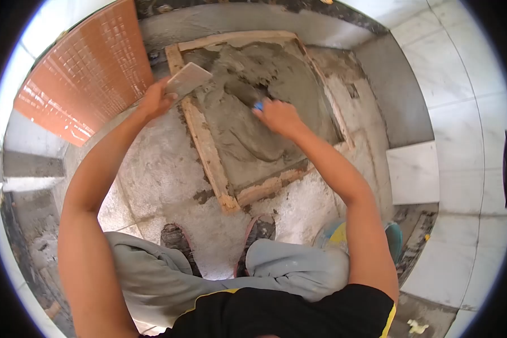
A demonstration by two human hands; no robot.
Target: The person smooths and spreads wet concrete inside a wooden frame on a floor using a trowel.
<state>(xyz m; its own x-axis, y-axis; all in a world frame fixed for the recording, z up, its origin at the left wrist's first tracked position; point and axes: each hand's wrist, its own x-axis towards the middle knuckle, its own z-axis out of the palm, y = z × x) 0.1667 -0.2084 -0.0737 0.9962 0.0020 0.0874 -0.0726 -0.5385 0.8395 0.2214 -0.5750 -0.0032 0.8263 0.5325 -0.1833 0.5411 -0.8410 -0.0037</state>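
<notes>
My left hand (155,99) is closed on the edge of a small, pale rectangular tile piece (190,79), which it holds over the left side of a wooden frame (200,138). Wet grey mortar (253,132) fills this frame, smeared in curved ridges and rough toward the back. My right hand (280,117) grips the blue handle of a trowel (259,105). The trowel's mortar-coated blade lies on the mortar, pointing to the left and back, beside a dark hollow.
A ribbed orange tile panel (87,73) leans at the back left. White marbled tiles (450,129) line the right wall, with a loose white tile (414,173) low against it. Near my right knee stands a bucket-like container (335,234), partly hidden by my arm.
</notes>
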